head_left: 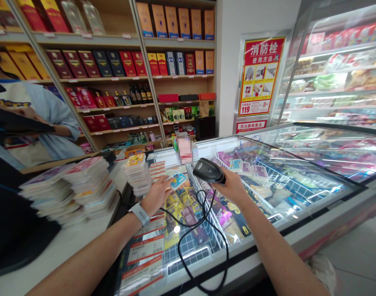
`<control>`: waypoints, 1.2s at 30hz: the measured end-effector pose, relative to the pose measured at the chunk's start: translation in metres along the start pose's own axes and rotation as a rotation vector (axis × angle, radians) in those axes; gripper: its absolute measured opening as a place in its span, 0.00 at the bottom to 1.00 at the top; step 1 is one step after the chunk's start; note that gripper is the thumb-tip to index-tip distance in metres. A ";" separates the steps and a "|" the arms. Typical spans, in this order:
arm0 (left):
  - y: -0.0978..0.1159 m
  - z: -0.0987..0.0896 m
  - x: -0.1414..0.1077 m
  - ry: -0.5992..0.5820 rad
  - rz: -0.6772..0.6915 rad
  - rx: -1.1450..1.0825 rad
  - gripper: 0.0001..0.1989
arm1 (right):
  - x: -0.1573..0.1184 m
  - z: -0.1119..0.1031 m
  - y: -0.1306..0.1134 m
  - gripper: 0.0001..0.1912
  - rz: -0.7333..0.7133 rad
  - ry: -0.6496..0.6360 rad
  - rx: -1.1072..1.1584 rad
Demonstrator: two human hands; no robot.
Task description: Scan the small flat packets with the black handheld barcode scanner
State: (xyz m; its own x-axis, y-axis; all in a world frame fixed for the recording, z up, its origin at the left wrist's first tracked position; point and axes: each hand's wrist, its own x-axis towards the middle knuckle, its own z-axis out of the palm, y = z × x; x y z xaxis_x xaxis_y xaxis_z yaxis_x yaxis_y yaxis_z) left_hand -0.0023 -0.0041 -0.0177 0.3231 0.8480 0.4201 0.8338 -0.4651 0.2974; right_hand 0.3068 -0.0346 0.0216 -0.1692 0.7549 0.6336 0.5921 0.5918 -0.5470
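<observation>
Glass freezer lid (311, 160) faces wooden liquor shelves (181, 77).

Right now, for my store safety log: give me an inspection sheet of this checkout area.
Surface: white counter beside a glass-topped chest freezer.
Job's things: corded barcode scanner; small blue packet.
Clutter: stacked packets on the counter.
Hands: right hand holds the scanner; left hand, wearing a white watch, is open and nearest the packet.
Cables: black scanner cable loops loosely over the glass.
Surroundings: wooden shelves of boxed liquor, red fire hydrant poster, refrigerated display case, a person in a blue shirt.
</observation>
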 end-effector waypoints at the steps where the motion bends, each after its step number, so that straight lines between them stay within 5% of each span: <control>1: -0.001 0.001 0.000 0.001 0.006 0.006 0.18 | 0.000 0.000 0.000 0.18 0.001 0.000 0.001; 11: -0.015 0.008 -0.003 -0.051 0.077 0.133 0.19 | 0.000 0.002 0.003 0.18 -0.024 0.009 0.017; 21: 0.005 -0.007 -0.003 -0.150 0.106 0.119 0.18 | 0.001 0.001 0.001 0.16 -0.017 0.006 0.032; 36: -0.009 0.002 -0.002 -0.055 0.178 0.177 0.17 | 0.001 0.000 0.001 0.17 -0.024 0.006 0.031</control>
State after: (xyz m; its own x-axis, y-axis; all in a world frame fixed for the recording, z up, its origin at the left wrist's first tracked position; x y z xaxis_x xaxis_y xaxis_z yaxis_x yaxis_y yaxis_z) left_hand -0.0097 -0.0008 -0.0232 0.4913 0.7716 0.4040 0.8255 -0.5604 0.0664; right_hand 0.3069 -0.0337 0.0216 -0.1783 0.7391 0.6496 0.5633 0.6179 -0.5485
